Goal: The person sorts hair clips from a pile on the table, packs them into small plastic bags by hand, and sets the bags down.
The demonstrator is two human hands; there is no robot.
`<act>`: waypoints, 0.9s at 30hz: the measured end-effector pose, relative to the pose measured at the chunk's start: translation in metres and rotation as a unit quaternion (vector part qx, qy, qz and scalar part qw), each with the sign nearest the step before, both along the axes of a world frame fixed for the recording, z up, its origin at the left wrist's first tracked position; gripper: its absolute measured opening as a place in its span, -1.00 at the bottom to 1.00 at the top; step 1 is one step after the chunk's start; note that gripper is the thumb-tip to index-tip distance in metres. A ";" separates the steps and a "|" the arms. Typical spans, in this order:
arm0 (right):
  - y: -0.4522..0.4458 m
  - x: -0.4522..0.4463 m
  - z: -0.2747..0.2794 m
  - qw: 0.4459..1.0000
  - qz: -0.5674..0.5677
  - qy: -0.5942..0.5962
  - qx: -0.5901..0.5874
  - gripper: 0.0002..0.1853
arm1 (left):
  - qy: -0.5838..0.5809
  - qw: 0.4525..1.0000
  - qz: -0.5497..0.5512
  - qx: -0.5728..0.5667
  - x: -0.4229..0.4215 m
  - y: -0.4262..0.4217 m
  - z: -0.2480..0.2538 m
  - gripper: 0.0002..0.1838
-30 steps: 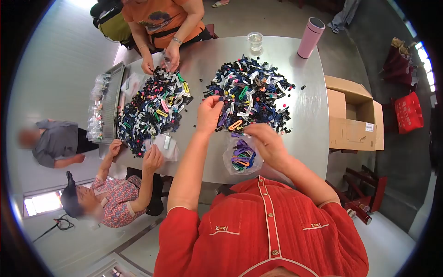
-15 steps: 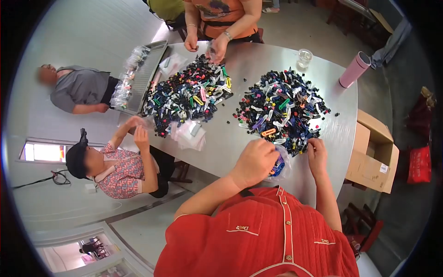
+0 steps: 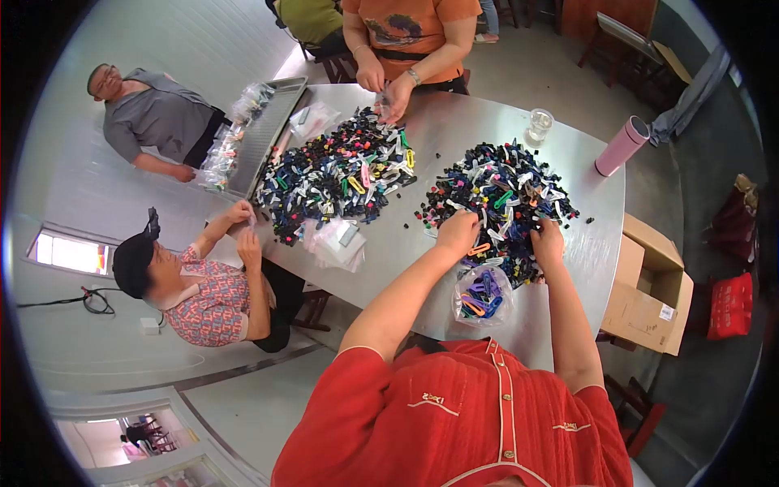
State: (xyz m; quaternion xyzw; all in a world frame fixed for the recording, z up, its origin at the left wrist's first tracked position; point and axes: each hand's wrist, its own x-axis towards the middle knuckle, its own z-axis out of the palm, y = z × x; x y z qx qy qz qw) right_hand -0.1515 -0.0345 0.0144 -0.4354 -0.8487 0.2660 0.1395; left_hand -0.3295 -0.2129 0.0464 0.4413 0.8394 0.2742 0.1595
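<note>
A heap of small plastic clips [image 3: 503, 191], mostly black, white and dark blue with a few bright ones, lies on the metal table. My left hand [image 3: 459, 232] reaches to the heap's left edge, fingers bent together at the pieces; what they hold is hidden. At the right edge, my right hand [image 3: 548, 242] has its fingers curled in among dark pieces, and I cannot make out which one they grip. Just below the heap, between my forearms, a clear plastic bag [image 3: 484, 294] holds purple, blue and orange clips. An orange clip [image 3: 479, 249] lies near my left hand.
A second heap of clips [image 3: 333, 174] spreads to the left, beside clear bags [image 3: 337, 243]. A pink bottle [image 3: 623, 146] and a glass cup [image 3: 539, 126] stand at the back right. A cardboard box [image 3: 649, 284] sits beyond the table edge. Two co-workers handle small bags; another person stands by a tray [image 3: 268, 130].
My left hand has moved away from the bag and forward to the heap, leaving the bag in full view. My right hand has moved slightly forward into the heap's edge.
</note>
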 end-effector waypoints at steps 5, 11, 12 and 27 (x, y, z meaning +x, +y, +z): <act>-0.008 0.002 -0.001 0.995 0.038 0.088 -0.036 -0.80 | -0.031 0.997 -0.003 0.069 -0.004 0.013 0.001 -0.71; -0.011 0.008 0.001 0.981 0.006 0.163 -0.109 -0.80 | -0.291 0.950 0.069 0.091 -0.023 0.018 0.009 -0.76; -0.010 0.009 0.005 0.979 -0.003 0.161 -0.124 -0.80 | -0.308 0.944 0.064 0.102 -0.027 0.019 0.010 -0.75; -0.010 0.061 0.010 0.838 -0.175 0.336 -0.394 -0.90 | -0.096 0.968 -0.024 0.231 0.044 -0.030 0.186 -0.88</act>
